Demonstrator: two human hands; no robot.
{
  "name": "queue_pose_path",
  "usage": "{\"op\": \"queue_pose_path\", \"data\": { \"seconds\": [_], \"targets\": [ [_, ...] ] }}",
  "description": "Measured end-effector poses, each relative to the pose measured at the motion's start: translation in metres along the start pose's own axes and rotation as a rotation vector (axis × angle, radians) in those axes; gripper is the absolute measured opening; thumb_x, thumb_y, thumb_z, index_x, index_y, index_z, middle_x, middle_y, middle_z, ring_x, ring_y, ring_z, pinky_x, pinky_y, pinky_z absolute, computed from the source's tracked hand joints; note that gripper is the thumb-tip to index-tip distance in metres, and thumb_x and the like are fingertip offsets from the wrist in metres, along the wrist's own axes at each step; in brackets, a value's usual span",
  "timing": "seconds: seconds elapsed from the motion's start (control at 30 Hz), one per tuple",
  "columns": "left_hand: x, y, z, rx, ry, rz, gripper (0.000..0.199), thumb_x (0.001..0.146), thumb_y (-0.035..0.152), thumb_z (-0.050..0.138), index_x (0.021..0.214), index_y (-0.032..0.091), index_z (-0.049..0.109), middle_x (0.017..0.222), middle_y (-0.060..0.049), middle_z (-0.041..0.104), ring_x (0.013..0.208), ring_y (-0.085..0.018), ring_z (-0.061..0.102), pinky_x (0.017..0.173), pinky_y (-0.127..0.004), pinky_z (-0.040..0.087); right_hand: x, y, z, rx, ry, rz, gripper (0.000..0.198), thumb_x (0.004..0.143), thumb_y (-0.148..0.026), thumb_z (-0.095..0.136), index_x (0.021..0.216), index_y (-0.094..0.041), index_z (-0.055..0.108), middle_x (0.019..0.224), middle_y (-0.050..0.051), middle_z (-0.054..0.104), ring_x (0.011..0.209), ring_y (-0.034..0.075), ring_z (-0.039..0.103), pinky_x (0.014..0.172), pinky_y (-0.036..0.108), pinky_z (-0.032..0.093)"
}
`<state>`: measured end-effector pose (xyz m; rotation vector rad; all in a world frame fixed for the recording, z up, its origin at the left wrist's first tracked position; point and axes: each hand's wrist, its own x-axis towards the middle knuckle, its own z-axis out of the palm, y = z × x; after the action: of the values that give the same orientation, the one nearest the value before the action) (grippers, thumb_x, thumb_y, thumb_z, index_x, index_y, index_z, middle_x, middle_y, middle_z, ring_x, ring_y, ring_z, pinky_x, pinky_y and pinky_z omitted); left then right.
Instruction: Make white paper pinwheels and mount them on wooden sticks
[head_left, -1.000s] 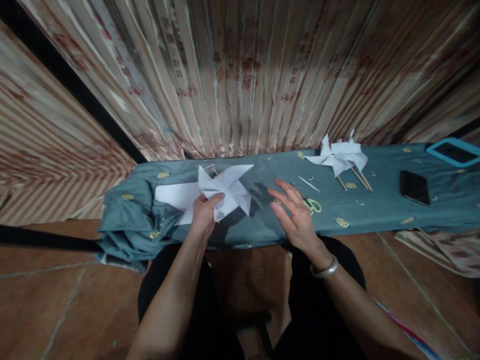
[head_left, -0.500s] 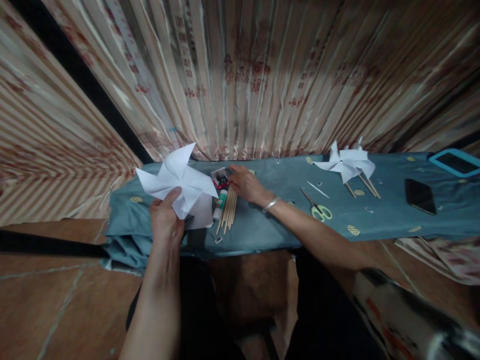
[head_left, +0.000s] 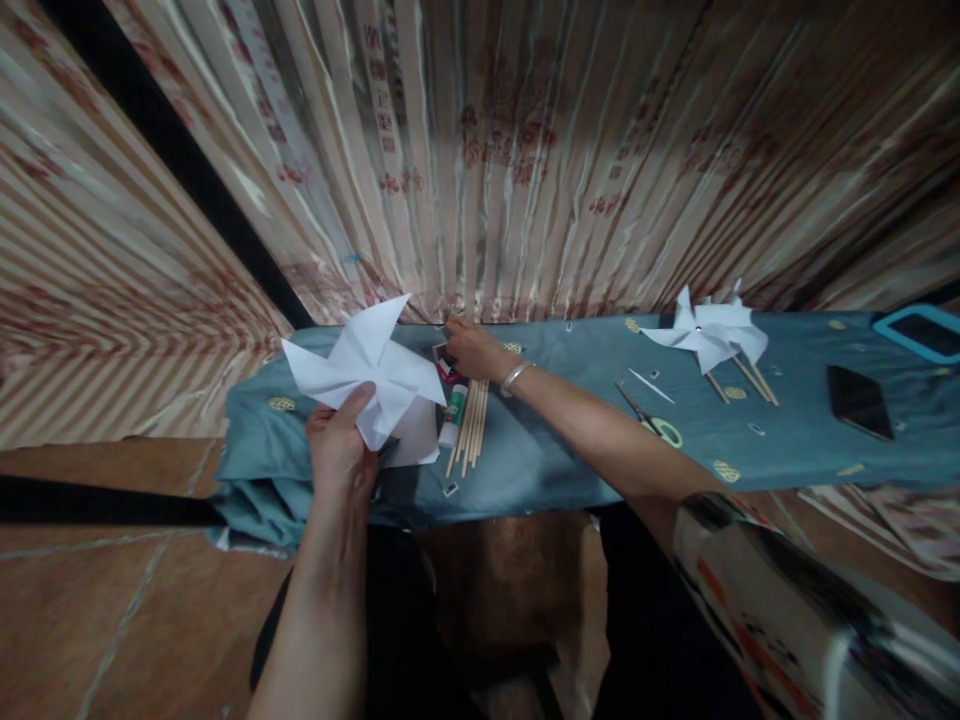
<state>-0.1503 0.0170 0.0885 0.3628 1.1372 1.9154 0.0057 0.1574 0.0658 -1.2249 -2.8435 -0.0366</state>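
Note:
My left hand (head_left: 341, 435) holds a white paper pinwheel (head_left: 379, 375), thumb pressed near its centre. At the back of the cloth, my right hand (head_left: 476, 350), with a silver bangle at the wrist, bends its fingers down over a small red-edged box (head_left: 448, 370). Those fingers look closed, but what they hold, if anything, is hidden. Just below that hand lie several thin wooden sticks (head_left: 470, 425) beside a green and white glue stick (head_left: 454, 412). White paper (head_left: 416, 437) lies partly under the held pinwheel.
Green-handled scissors (head_left: 664, 430) and a thin white strip (head_left: 651, 386) lie right of centre. Beyond them rest white pinwheels on sticks (head_left: 716, 335), a black phone (head_left: 859, 400) and a blue-framed tablet (head_left: 919, 333). A patterned curtain (head_left: 510, 180) hangs behind the blue-grey cloth (head_left: 555, 440).
My right hand has shifted slightly left over the small box, its fingers now bent down and covering more of it. My left hand keeps its hold on the pinwheel. The view has shifted a little.

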Motion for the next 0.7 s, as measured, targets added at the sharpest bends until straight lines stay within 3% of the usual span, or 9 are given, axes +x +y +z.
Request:
{"op": "queue_pose_path", "data": {
  "seconds": [0.2, 0.5, 0.6, 0.7],
  "targets": [
    [0.001, -0.001, -0.002, 0.019, -0.007, 0.019, 0.018, 0.049, 0.012, 0.078, 0.063, 0.016, 0.067, 0.064, 0.001, 0.071, 0.058, -0.013, 0.064, 0.060, -0.025, 0.056, 0.005, 0.000, 0.006, 0.030, 0.013, -0.009, 0.022, 0.082, -0.004, 0.055, 0.093, -0.004, 0.074, 0.113, 0.020, 0.064, 0.119, 0.030, 0.050, 0.101, 0.038, 0.042],
    [0.000, -0.001, -0.001, 0.057, -0.010, 0.030, 0.019, 0.047, 0.015, 0.078, 0.061, 0.018, 0.066, 0.066, 0.000, 0.071, 0.062, -0.016, 0.066, 0.062, -0.027, 0.057, -0.004, 0.004, 0.021, 0.196, 0.122, 0.041, 0.023, 0.082, -0.004, 0.051, 0.085, -0.008, 0.074, 0.121, 0.019, 0.062, 0.123, 0.028, 0.050, 0.107, 0.040, 0.040],
    [0.000, -0.002, -0.001, 0.046, -0.030, 0.036, 0.020, 0.047, 0.016, 0.079, 0.062, 0.018, 0.066, 0.065, 0.001, 0.071, 0.061, -0.015, 0.065, 0.063, -0.026, 0.057, -0.005, 0.005, 0.025, 0.448, 0.259, 0.131, 0.019, 0.080, -0.004, 0.054, 0.076, -0.010, 0.072, 0.126, 0.018, 0.061, 0.128, 0.028, 0.047, 0.112, 0.043, 0.034],
    [0.001, -0.004, 0.000, 0.028, -0.033, 0.039, 0.023, 0.044, 0.016, 0.080, 0.062, 0.018, 0.066, 0.064, 0.001, 0.070, 0.062, -0.014, 0.065, 0.063, -0.024, 0.056, -0.005, 0.009, 0.030, 0.751, 0.389, 0.255, 0.017, 0.077, -0.005, 0.057, 0.066, -0.015, 0.067, 0.115, 0.013, 0.067, 0.123, 0.026, 0.053, 0.111, 0.042, 0.036]
  ]
}}
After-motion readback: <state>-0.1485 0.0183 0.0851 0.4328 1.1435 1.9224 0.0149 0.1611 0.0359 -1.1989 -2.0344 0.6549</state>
